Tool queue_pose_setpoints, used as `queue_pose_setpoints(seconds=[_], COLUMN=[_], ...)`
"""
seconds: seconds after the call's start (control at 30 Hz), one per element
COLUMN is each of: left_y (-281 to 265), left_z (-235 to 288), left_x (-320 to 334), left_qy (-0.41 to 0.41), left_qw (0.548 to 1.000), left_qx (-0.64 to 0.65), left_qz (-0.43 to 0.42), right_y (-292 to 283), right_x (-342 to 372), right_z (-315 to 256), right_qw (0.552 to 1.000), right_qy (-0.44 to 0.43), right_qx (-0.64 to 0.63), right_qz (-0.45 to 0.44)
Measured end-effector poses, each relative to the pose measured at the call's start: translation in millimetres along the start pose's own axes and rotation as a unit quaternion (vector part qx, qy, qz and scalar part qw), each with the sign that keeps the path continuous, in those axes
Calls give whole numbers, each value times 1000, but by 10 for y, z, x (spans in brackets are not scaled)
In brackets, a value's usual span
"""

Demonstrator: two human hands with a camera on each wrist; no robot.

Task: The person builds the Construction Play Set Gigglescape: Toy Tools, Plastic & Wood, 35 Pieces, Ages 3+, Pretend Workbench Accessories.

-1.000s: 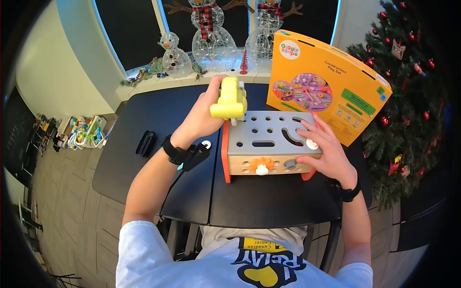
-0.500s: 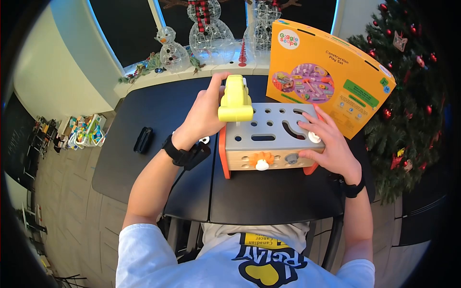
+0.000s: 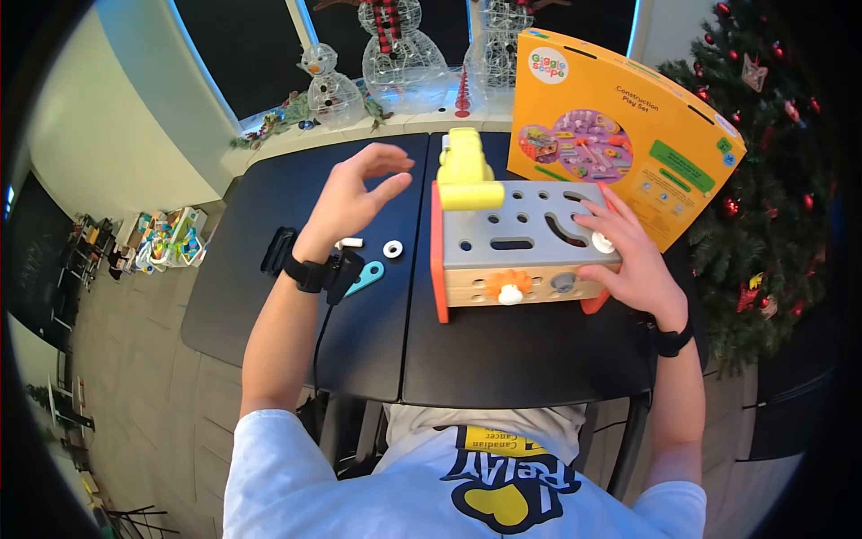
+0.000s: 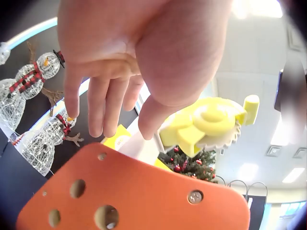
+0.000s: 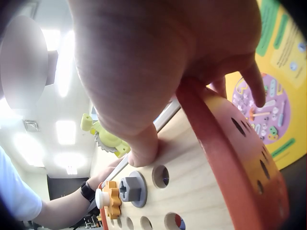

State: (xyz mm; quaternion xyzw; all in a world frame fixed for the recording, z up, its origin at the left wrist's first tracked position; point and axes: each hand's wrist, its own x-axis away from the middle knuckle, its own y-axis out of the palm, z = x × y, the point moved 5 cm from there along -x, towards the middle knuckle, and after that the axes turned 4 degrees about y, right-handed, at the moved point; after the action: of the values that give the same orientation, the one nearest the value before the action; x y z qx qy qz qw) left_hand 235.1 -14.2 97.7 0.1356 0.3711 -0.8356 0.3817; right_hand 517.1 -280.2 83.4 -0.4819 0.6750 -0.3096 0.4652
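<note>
A toy workbench (image 3: 489, 256) with a grey holed top and orange ends stands on the black table. A yellow toy circular saw (image 3: 469, 171) with a serrated grey blade sits over its top's left end. My left hand (image 3: 355, 193) is off the saw, a little left of it, fingers loosely bent around nothing. My right hand (image 3: 633, 256) holds the bench's right end, fingers over the top and thumb against the wooden front. Beside that thumb is a grey hex bolt (image 5: 132, 188). An orange gear (image 3: 496, 286) with a white bolt is left of it on the front.
A teal slotted strip (image 3: 365, 277), a white ring (image 3: 392, 250) and a black case (image 3: 279, 250) lie on the table's left half. Behind the bench stands a yellow box (image 3: 660, 117). Wire snowmen (image 3: 404, 58) line the sill; a decorated tree (image 3: 763, 180) is at right.
My left hand has let go of the yellow toy saw and drawn back to the left. The saw stays on the bench. My right hand keeps its hold on the bench's right end.
</note>
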Motion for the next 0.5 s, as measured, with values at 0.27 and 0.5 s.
queue_pose_setpoints(seconds=[0.27,0.5], left_y=[-399,-341], left_z=[-859,-1343], left_x=[533,834], left_qy=[-124,-163], left_qw=[943,916], left_qx=[-266,-327], left_qz=[-158,-168], right_y=[-96,-100], right_x=[-11,-19], right_z=[209,398], right_qw=[998,994], right_qy=[-37,-48], right_qx=[-57,-97], right_qz=[-14,-11])
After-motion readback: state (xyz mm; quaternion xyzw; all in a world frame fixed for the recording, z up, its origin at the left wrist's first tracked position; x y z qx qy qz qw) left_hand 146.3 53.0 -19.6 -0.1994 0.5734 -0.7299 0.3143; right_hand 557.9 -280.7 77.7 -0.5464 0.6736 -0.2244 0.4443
